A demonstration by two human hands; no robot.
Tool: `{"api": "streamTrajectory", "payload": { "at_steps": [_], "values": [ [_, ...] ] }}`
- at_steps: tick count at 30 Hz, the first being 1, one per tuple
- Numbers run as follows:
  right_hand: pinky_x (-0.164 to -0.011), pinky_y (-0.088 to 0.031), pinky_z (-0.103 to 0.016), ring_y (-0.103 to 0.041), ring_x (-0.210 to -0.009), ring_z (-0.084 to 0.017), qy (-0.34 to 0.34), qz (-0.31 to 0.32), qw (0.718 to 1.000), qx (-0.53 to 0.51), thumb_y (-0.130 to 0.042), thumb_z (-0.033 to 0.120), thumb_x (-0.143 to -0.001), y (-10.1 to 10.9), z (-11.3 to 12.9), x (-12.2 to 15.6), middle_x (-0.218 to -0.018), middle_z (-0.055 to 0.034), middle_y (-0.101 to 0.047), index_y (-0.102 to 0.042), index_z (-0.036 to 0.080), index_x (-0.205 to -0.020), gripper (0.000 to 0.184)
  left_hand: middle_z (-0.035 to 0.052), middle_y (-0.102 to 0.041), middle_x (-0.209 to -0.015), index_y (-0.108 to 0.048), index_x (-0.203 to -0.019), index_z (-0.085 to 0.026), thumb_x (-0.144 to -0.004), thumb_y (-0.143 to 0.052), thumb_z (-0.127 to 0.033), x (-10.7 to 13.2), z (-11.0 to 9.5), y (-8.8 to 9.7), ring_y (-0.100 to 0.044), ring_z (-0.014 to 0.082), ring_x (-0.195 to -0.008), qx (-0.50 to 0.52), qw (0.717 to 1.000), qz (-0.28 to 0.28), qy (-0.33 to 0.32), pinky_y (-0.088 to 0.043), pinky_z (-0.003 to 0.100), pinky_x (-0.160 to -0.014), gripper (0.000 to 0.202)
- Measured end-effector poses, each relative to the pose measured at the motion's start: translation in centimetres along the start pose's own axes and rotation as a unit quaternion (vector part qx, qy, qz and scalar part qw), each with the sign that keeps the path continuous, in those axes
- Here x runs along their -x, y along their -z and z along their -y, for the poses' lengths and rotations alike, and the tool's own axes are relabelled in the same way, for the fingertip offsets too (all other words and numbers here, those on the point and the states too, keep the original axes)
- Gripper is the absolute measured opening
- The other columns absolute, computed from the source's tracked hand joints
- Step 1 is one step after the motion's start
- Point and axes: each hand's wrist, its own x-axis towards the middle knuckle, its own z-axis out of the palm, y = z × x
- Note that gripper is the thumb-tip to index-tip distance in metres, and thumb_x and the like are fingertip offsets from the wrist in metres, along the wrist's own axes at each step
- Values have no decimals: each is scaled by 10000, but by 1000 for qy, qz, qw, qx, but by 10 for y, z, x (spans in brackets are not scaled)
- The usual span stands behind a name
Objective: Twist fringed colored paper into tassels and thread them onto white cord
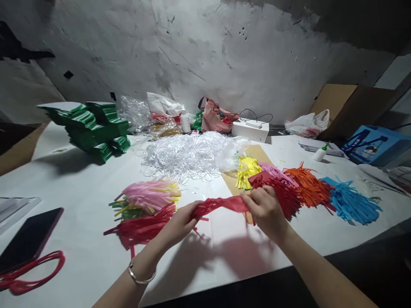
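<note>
A strip of red fringed tissue paper point(221, 204) stretches between my two hands above the white table point(80, 188). My left hand point(180, 224) pinches its left end, and a silver bangle circles that wrist. My right hand point(265, 209) grips the right end with fingers closed. Left of my hands lies a heap of finished tassels: red point(141, 226), pink point(150, 194) and green. To the right sit piles of fringed paper in yellow point(247, 171), dark red point(282, 192), orange point(306, 184) and blue point(351, 203).
A mound of clear plastic strings point(189, 156) lies mid-table. Stacked green folded paper point(93, 126) stands at back left. A dark phone point(28, 237) and red cord point(28, 271) lie near left. A white box point(250, 128), glue bottle point(321, 152), bags and a blue box point(372, 145) line the back.
</note>
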Motion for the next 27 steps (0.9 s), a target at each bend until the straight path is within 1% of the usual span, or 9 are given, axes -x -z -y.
{"api": "streamTrajectory", "payload": {
  "at_steps": [2, 6, 9, 11, 13, 15, 17, 21, 27],
  "values": [
    [-928, -429, -441, -609, -871, -225, 59, -23, 998, -8, -492, 75, -967, -9, 20, 17, -882, -99, -690, -684, 124, -1171, 284, 93, -752, -1043, -652, -1190, -204, -810, -457, -95, 7, 20, 7, -694, 250, -924, -89, 996, -23, -19, -535, 395, -850, 441],
    [-1088, -434, -453, -563, -1239, -275, 130, 20, 988, -77, -491, 42, -908, -47, 62, 59, -1250, -158, -671, -674, 69, -1174, 324, 169, -702, -1206, -661, -1234, -195, -728, -511, -45, 33, 56, 15, -625, 350, -1153, -167, 985, -34, -3, -406, 599, -1025, 549],
    [-1077, -492, -459, -575, -1255, -282, 131, 65, 985, -87, -517, 57, -891, -73, 79, 85, -1274, -169, -671, -670, 55, -1184, 330, 172, -515, -1482, -526, -1416, -243, -734, -550, -52, 62, 50, 11, -445, 405, -1374, -263, 963, -26, -51, -281, 679, -1103, 709],
    [-1071, -507, -478, -592, -1241, -290, 119, 81, 985, -95, -522, 68, -887, -82, 83, 96, -1264, -166, -681, -666, 61, -1201, 345, 141, -423, -1561, -423, -1491, -256, -786, -546, -66, 79, 24, -2, -362, 386, -1437, -294, 949, -11, -116, -223, 656, -1152, 741],
    [-1079, -504, -488, -588, -1252, -296, 107, 90, 984, -109, -518, 84, -891, -83, 83, 103, -1280, -164, -675, -662, 64, -1217, 357, 86, -439, -1560, -375, -1514, -257, -841, -538, -90, 91, -9, -23, -342, 320, -1457, -277, 942, 45, -183, -181, 570, -1202, 712],
    [-1087, -501, -477, -577, -1269, -290, 97, 98, 983, -121, -511, 114, -911, -79, 82, 108, -1300, -158, -664, -652, 61, -1238, 360, 35, -507, -1516, -384, -1501, -236, -880, -493, -73, 94, -37, -51, -380, 237, -1435, -246, 935, 102, -235, -130, 473, -1230, 652],
    [-1090, -502, -462, -562, -1290, -281, 86, 106, 982, -128, -498, 131, -928, -73, 80, 112, -1314, -157, -656, -643, 53, -1256, 367, 36, -613, -1411, -424, -1469, -210, -939, -476, -128, 92, -50, -79, -510, 220, -1312, -221, 939, 116, -235, -184, 436, -1202, 539],
    [-1092, -494, -465, -552, -1302, -283, 77, 126, 980, -130, -480, 73, -900, -62, 67, 122, -1321, -170, -649, -642, 45, -1254, 391, 73, -668, -1311, -506, -1382, -205, -979, -504, -240, 78, -40, -108, -626, 254, -1048, -240, 950, 97, -175, -362, 454, -995, 404],
    [-1096, -463, -509, -579, -1264, -285, 54, 137, 978, -148, -401, 27, -919, -49, 44, 132, -1296, -151, -667, -616, 64, -1283, 424, 43, -721, -1136, -644, -1066, -213, -964, -519, -162, 67, -21, -91, -604, 224, -890, -254, 950, 78, -165, -338, 408, -843, 169]
  ]
}}
